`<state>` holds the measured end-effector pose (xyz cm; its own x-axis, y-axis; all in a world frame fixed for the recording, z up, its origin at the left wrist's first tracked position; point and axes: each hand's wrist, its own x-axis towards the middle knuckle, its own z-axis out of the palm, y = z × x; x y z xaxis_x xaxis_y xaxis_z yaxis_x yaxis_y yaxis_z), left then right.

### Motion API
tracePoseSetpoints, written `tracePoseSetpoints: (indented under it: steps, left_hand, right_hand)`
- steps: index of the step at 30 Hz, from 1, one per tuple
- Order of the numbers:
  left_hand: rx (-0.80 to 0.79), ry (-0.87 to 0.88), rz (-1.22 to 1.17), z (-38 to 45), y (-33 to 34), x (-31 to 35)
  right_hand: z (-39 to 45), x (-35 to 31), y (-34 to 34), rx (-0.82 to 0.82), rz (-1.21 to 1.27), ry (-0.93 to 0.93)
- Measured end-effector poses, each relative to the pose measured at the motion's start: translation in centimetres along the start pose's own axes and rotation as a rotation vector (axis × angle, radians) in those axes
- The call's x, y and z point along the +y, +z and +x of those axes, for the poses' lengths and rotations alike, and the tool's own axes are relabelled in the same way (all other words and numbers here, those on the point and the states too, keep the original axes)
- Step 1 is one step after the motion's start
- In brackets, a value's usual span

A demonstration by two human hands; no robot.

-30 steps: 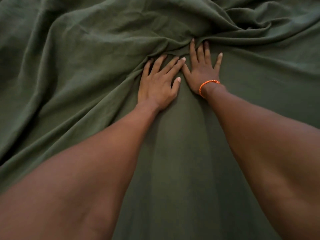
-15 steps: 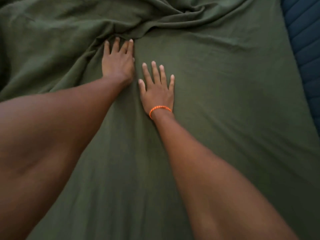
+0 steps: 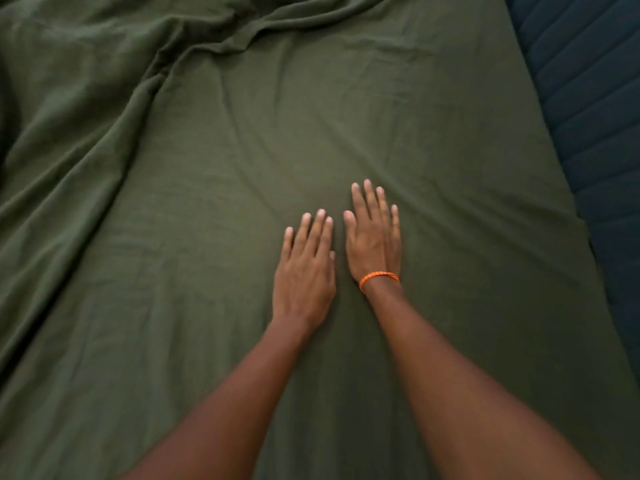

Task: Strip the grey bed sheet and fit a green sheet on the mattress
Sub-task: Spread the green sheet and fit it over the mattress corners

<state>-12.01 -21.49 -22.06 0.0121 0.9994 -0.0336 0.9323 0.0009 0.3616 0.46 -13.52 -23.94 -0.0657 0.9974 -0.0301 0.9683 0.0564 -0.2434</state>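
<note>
We judge the fitting well along: our left hand [image 3: 304,275] and right hand [image 3: 373,237], grip spread flat, press the green sheet [image 3: 207,271] smooth here on the mattress, folds remaining at far left.

Two hands [image 3: 304,282], one green sheet [image 3: 173,271]

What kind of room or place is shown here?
Probably a bedroom, seen from on or over a bed. A green sheet covers the surface, both hands lie flat on it, and dark blue quilted padding borders it.
</note>
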Motion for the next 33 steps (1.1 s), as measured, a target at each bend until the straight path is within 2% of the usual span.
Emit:
tracePoseSetpoints:
  steps: [7, 14, 20, 22, 26, 30, 33]
  left_hand:
    - [-0.143, 0.152, 0.020, -6.6, 3.2, 9.5]
    - [-0.196, 0.212, 0.069, -12.8, 5.9, 16.1]
    - [-0.246, 0.219, 0.063, -17.3, 7.2, 21.9]
    - [-0.264, 0.233, 0.061, -18.8, 7.5, 23.8]
    - [-0.304, 0.304, 0.079, -21.6, 8.0, 26.9]
    - [-0.319, 0.434, 0.109, -24.6, 8.4, 28.3]
    - [-0.333, 0.560, 0.079, -25.4, 8.5, 27.8]
  right_hand:
    - [-8.3, 9.6, -3.3, -0.014, -0.009, 0.118]
    - [-14.9, 15.8, -5.1, 0.007, -0.024, 0.155]
    - [-22.0, 22.7, -7.7, 0.003, -0.042, 0.255]
    - [-24.0, 24.8, -8.6, 0.001, -0.076, 0.334]
    - [-27.7, 28.1, -10.1, 0.051, -0.078, 0.673]
    - [-30.7, 29.9, -10.6, 0.075, -0.010, 0.702]
    - [-32.7, 29.0, -10.2, 0.139, 0.061, 0.793]
